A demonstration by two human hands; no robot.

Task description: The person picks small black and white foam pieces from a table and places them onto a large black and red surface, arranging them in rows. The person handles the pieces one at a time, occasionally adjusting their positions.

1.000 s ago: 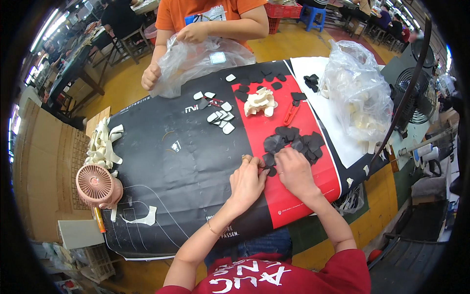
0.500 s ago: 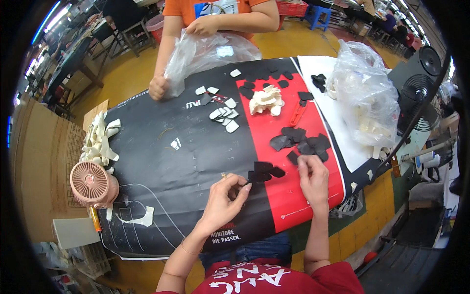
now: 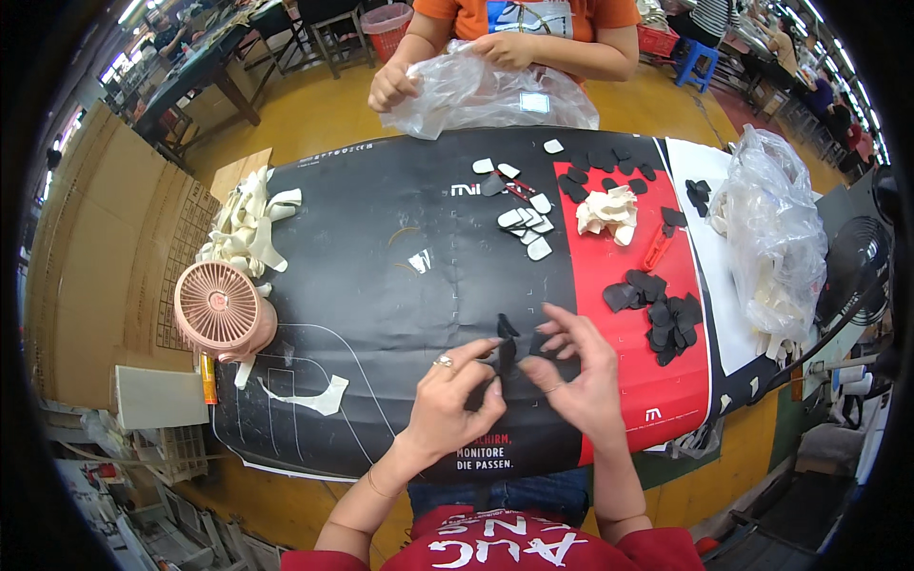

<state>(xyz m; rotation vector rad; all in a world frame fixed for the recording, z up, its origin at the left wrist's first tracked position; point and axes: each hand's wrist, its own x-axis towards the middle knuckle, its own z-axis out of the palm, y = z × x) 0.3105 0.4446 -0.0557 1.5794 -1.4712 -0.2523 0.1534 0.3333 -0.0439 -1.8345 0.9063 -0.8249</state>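
Head view shows the work with the small black pieces as only partly through, to judge by where they lie. A few black pieces (image 3: 506, 356) stand on edge at the fingertips of the left hand (image 3: 457, 395), which seems to pinch them between thumb and fingers above the black part of the worktop (image 3: 352, 295). The right hand (image 3: 586, 376) is close by, fingers spread away from the thumb; a dark blur lies between them, and I cannot tell whether it grips a piece.

What looks left is the larger share: a loose heap of black pieces (image 3: 673, 325) rests on the red area to the right, overlapping and facing various ways, with neither hand touching it. More black pieces lie scattered along the far edge of the red area, and a small cluster (image 3: 698, 195) sits on the white sheet (image 3: 681, 157).

White-faced pieces (image 3: 526, 221) form a group of their own beyond the hands, some in an overlapping row, others apart. Cream pieces (image 3: 607, 211) are bunched near the red cutter (image 3: 657, 247). No finished stack of black pieces can be made out, so the handling seems at an early or middle stage.
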